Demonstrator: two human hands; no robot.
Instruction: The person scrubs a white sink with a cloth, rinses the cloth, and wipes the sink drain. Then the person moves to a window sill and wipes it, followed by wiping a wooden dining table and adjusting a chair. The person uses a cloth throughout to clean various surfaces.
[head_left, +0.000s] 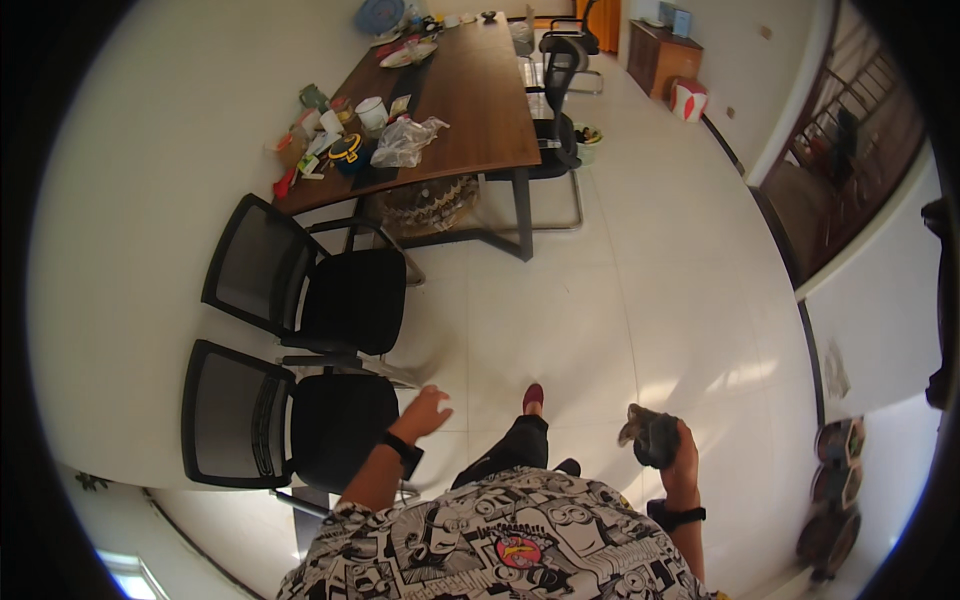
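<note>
My right hand (685, 450) is closed around a dark, rounded object (657, 441). A brown, uneven piece (637, 421) sticks out from its far left side; I cannot tell exactly what either part is. The palm covers the object's right side. My left hand (424, 413) hangs out over the floor with nothing in it, thumb and fingers apart. Nearest to it is the black seat (341, 427) of the closer mesh-backed chair, just to its left. Both wrists carry black bands.
A second black chair (352, 300) stands farther along the left wall. Ahead, a wooden table (480, 90) bears a clear plastic bag (405, 142), a dark blue lidded pot (349, 153) and jars. Another chair (559, 135) is at its right side. A doorway (840, 150) opens on the right.
</note>
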